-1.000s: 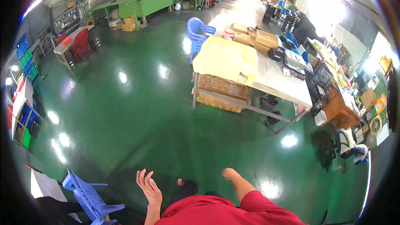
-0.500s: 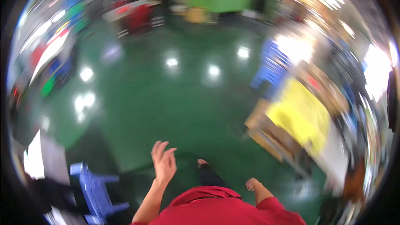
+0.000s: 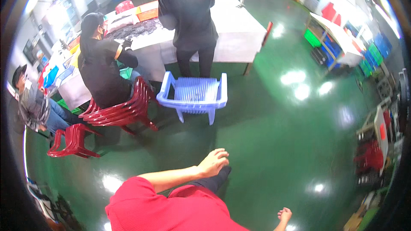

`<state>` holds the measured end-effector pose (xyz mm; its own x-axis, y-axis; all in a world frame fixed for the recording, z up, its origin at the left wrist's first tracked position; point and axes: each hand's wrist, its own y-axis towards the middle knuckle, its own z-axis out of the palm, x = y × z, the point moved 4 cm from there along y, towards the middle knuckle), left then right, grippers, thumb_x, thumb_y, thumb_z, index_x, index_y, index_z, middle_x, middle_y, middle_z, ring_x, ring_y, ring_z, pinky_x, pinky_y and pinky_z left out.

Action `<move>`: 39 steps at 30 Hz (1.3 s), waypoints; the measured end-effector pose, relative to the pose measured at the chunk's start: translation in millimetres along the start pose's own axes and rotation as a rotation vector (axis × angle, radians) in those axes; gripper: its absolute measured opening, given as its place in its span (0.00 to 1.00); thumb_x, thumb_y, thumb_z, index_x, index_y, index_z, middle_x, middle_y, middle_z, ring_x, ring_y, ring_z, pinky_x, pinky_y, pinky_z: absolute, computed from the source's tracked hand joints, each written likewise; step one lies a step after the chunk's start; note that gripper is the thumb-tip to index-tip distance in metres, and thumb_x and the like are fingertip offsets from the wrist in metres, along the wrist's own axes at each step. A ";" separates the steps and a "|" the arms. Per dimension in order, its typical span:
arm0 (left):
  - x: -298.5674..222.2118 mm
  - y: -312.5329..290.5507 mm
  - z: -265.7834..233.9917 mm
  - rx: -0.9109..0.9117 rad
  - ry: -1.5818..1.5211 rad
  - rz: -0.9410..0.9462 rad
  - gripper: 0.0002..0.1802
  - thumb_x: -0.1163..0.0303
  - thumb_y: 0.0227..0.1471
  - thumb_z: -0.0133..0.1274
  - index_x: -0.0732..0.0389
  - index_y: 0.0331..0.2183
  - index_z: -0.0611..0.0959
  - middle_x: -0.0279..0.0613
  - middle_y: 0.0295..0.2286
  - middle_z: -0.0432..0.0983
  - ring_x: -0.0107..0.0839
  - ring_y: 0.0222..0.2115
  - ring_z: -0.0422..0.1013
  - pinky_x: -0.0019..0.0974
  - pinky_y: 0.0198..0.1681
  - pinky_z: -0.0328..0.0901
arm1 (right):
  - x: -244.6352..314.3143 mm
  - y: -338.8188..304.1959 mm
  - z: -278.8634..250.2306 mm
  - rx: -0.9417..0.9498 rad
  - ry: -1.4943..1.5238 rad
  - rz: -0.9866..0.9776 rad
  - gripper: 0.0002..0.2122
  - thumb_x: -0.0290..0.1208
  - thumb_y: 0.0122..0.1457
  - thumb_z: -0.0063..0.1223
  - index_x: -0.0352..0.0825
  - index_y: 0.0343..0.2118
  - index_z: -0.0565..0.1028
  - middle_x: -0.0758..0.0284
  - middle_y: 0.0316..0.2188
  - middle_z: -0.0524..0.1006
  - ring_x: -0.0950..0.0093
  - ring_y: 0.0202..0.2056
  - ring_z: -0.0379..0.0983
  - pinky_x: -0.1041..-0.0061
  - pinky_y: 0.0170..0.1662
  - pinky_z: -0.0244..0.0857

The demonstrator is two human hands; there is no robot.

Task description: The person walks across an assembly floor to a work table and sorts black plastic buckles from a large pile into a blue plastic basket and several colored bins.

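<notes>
My left hand (image 3: 214,163) reaches across in front of my red shirt. Its fingers are loosely bent and a little apart, and nothing shows in them. Farther down on the right, my right hand (image 3: 284,214) hangs over the green floor (image 3: 274,154) with its fingers curled in and no object visible. Neither hand touches anything. Nearest ahead of my left hand stands a blue plastic armchair (image 3: 196,92), well apart from it.
A stack of red chairs (image 3: 122,113) bears a seated person; a red stool (image 3: 72,141) stands farther left. Another person stands at a white-covered table (image 3: 239,38) holding dark bags and orange boxes. A third is at far left. A workbench (image 3: 336,38) stands at right.
My view has swung left, from the yellow-covered table to the white-covered table and its people. My left arm now crosses my body, its fingers more bent than before.
</notes>
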<state>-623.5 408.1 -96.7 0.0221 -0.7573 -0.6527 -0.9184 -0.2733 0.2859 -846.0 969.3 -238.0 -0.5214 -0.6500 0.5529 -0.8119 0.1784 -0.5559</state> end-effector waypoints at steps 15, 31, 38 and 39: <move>103.6 543.3 43.9 -0.217 -0.050 0.132 0.15 0.77 0.35 0.56 0.58 0.33 0.79 0.43 0.42 0.72 0.46 0.50 0.65 0.47 0.53 0.62 | 349.3 306.3 89.6 0.443 -0.428 0.180 0.11 0.23 0.58 0.47 0.31 0.44 0.72 0.61 0.28 0.79 0.71 0.22 0.77 0.70 0.23 0.72; 489.7 847.8 -72.9 -0.880 0.071 -0.695 0.07 0.70 0.51 0.51 0.62 0.31 0.81 0.47 0.31 0.77 0.45 0.34 0.73 0.41 0.40 0.66 | 1150.4 574.4 392.5 0.659 -0.315 -0.923 0.10 0.27 0.62 0.45 0.32 0.44 0.73 0.69 0.27 0.77 0.81 0.23 0.73 0.83 0.21 0.61; 698.3 904.5 -96.7 -1.024 0.034 -1.521 0.13 0.65 0.53 0.49 0.64 0.33 0.81 0.49 0.30 0.78 0.43 0.32 0.74 0.41 0.35 0.68 | 1157.0 764.5 382.8 0.693 -0.850 -0.766 0.09 0.26 0.56 0.51 0.36 0.41 0.76 0.67 0.26 0.78 0.77 0.24 0.74 0.74 0.24 0.67; 700.2 911.2 -102.3 -1.035 0.000 -1.624 0.13 0.65 0.53 0.48 0.64 0.33 0.81 0.49 0.31 0.78 0.42 0.33 0.74 0.41 0.35 0.68 | 1150.9 772.5 367.9 0.708 -0.827 -0.488 0.10 0.28 0.58 0.50 0.37 0.42 0.76 0.67 0.26 0.78 0.77 0.24 0.74 0.73 0.22 0.67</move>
<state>-1404.5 -431.8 -221.4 0.4855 0.5472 -0.6818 0.5361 -0.8024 -0.2622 -1976.6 87.2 -259.5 0.3398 -0.8613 0.3778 -0.4166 -0.4980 -0.7605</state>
